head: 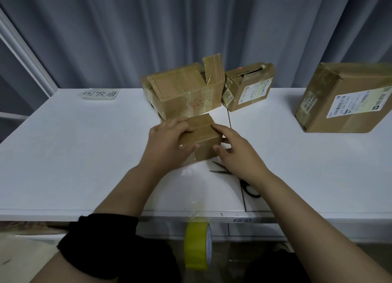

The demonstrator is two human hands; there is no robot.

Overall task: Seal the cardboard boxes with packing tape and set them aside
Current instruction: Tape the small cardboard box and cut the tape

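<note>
You're mid-seal on the small box (203, 134), which sits at the middle of the surface (84, 155), just in front of the other boxes (184, 91). Your left grip (169, 138) is curled over the box's top and front-left corner, thumb on the front face. Your right grip (235, 149) clasps the right side, fingers on the top edge, thumb low on the front. Both hold only the box. A clear tape (194, 176) strip appears to run from the box's front over the surface edge to the yellow roll (197, 244), which hangs uncut. Next, I'd judge, you should smooth the strip, then free your right grip for the scissors (220, 170) beneath its wrist. Cut close to the box, so the roll's weight doesn't peel the tape.
</note>
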